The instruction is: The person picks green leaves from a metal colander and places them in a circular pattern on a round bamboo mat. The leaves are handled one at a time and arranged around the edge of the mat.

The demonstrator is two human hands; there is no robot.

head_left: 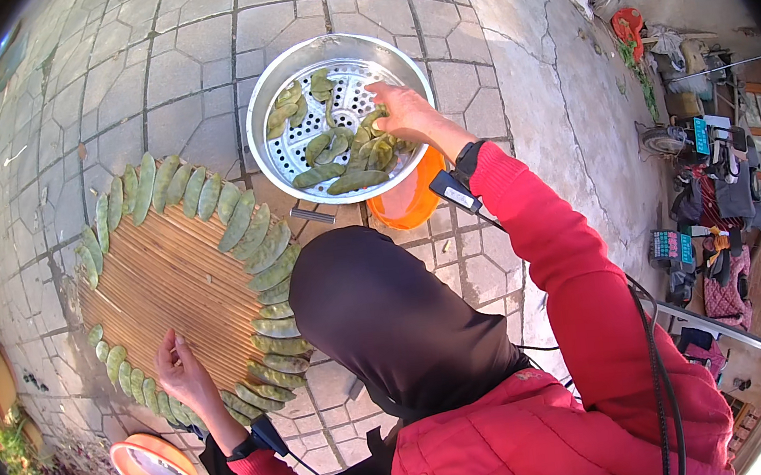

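My right hand (405, 111) reaches into a round metal basin (256, 121) holding a perforated steamer plate (353, 89). Its fingers and thumb are apart around several flat green bean pods (377, 150); whether they grip one cannot be made out. More pods (282, 118) lie at the left of the plate. My left hand (183, 369), empty with loosely bent fingers, hovers over the lower part of a round ribbed mat (174, 282), apparently of plant stalks. Bean pods (250, 235) line most of the mat's rim side by side, leaving a gap at its left edge.
An orange plastic basin (412, 202) stands partly under the metal one. Another orange basin (157, 470) is at lower left, near plants (11, 455). A covered head (396, 313) hides part of the paving (191, 55). Parked two-wheelers (708, 151) stand at right.
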